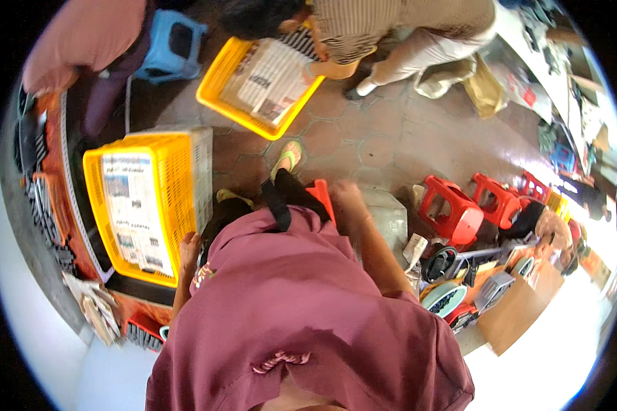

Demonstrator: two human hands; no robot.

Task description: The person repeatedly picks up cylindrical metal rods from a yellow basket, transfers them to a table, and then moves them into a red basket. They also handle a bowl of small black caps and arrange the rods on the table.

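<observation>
My left hand [189, 245] hangs at my left side, close against the near right corner of a yellow plastic crate [168, 205] lined with newspaper. Its fingers are mostly hidden, so whether it grips the rim is unclear. Motion blurs my right hand [349, 198], which is by my right knee, between a red plastic edge [322, 197] and a pale, translucent box [385, 216]. No object shows in it, and its fingers cannot be made out. The crate is on top of a greyish crate [203, 171].
Ahead, a person in a striped top [363, 34] bends over another newspaper-lined yellow crate [216, 92]. Another person [82, 44] is at far left, near a blue stool [171, 44]. Red stools [459, 216], a bowl of dark pieces [443, 299] and cardboard [517, 312] are at right.
</observation>
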